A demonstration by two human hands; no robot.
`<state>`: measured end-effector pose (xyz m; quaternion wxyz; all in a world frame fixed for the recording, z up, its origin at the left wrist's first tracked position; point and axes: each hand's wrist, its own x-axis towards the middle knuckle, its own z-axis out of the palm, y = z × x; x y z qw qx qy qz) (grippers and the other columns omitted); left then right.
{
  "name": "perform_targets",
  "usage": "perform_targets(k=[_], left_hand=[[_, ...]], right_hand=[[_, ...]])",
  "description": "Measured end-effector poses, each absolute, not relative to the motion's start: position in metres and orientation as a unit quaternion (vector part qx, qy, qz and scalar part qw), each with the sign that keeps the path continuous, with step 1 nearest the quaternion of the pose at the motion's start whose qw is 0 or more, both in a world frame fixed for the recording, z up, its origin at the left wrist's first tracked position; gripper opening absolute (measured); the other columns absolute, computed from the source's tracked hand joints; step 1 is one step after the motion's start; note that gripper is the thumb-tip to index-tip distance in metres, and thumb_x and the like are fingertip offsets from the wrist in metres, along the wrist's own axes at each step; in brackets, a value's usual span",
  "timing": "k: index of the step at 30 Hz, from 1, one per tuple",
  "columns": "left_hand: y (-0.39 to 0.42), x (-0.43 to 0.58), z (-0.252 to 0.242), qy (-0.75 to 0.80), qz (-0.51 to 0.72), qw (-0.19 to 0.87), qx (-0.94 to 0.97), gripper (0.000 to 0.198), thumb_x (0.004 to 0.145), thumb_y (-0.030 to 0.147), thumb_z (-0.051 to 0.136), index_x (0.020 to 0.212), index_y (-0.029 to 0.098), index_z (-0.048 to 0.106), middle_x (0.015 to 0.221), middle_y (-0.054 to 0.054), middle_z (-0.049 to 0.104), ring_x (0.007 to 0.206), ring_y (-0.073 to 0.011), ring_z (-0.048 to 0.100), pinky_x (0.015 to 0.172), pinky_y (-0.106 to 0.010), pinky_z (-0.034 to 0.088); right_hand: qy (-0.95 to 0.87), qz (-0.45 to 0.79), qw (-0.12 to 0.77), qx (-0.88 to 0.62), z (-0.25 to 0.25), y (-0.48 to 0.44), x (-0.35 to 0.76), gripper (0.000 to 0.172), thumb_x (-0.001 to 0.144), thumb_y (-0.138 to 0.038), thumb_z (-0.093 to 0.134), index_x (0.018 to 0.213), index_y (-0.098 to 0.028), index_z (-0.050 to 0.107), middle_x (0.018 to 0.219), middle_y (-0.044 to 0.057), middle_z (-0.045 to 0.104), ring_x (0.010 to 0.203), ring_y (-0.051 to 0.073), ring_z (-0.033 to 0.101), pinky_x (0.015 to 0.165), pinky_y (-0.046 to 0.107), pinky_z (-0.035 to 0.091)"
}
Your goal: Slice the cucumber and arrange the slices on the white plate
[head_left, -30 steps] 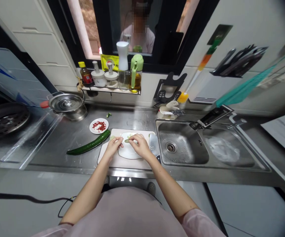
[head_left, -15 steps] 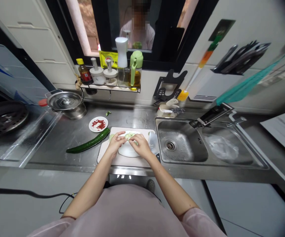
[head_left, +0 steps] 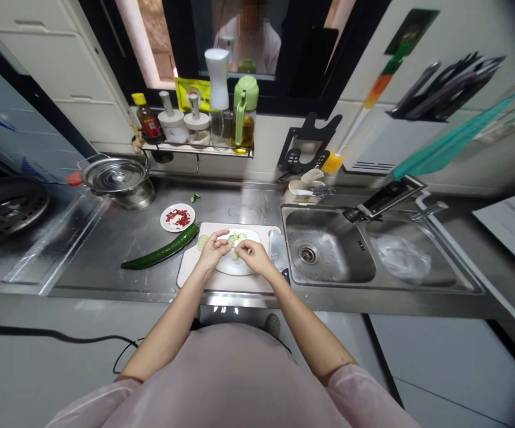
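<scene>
Plate (head_left: 228, 268) on board (head_left: 192, 273), bench (head_left: 119, 244) centre: cucumber slices (head_left: 234, 239) inside. Right hand (head_left: 253, 254) pinches one slice (head_left: 235, 256) over plate. Left hand (head_left: 211, 248) curled at rim, grip unclear. Dish (head_left: 168, 213) holds chilli (head_left: 178, 218).

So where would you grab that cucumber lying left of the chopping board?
Grip the cucumber around its middle, from above, fingers across its narrow width. It lies flat and slanted on the counter, bare steel along both long sides; a mid grip probably balances it.
</scene>
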<state>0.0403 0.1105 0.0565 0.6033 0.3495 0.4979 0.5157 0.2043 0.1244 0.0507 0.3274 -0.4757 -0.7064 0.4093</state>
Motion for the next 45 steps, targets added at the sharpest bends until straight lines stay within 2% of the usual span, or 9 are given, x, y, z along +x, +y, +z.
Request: perform_targets(k=[6,12,18,24,45], left_hand=[[0.112,0.042,0.033,0.497,0.499,0.602,0.376,0.052,0.054,0.028,0.079,0.103,0.017,0.065,0.071,0.002,0.061,0.066,-0.0091,0.056,0.068,-0.022,0.042],[0.113,0.043,-0.003,0.530,0.436,0.592,0.424,0.044,0.053,0.026,0.075,0.095,0.015,0.066,0.065,0.004,0.056,0.057,-0.0076,0.048,0.058,-0.021,0.036],[0.113,0.043,-0.015,0.598,0.344,0.468,0.551,0.036,0.062,0.016,0.065,0.098,0.020,0.068,0.068,0.003,0.060,0.058,-0.0100,0.049,0.060,-0.022,0.037],[0.112,0.045,-0.010,0.627,0.288,0.387,0.612,0.035,0.067,0.012,0.062,0.099,0.024,0.070,0.072,0.001,0.064,0.062,-0.0137,0.053,0.064,-0.024,0.037],[0.110,0.045,-0.008,0.644,0.198,0.326,0.663,0.036,0.075,0.012,0.058,0.106,0.026,0.068,0.082,-0.001,0.070,0.076,-0.0188,0.061,0.074,-0.027,0.038]], right_hand=[[-0.678,0.460,0.275,-0.503,0.029,0.128,0.209,0.015,0.077,-0.023,0.055,0.072,-0.016,0.067,0.073,0.000,0.068,0.069,0.012,0.058,0.068,0.022,0.044],[-0.703,0.450,0.191,-0.516,0.012,0.124,0.214,0.016,0.074,-0.015,0.055,0.071,-0.016,0.070,0.070,0.000,0.069,0.068,0.012,0.060,0.066,0.021,0.043],[-0.743,0.361,0.102,-0.554,0.008,0.117,0.214,0.016,0.081,-0.019,0.055,0.077,-0.016,0.070,0.074,0.002,0.069,0.068,0.013,0.059,0.060,0.020,0.036],[-0.761,0.285,0.038,-0.581,0.009,0.112,0.209,0.017,0.086,-0.027,0.055,0.090,-0.019,0.069,0.089,0.007,0.071,0.083,0.018,0.062,0.066,0.023,0.037],[-0.778,0.244,-0.004,-0.579,0.007,0.106,0.204,0.022,0.092,-0.031,0.048,0.098,-0.021,0.067,0.100,0.008,0.070,0.092,0.020,0.062,0.070,0.027,0.039]])
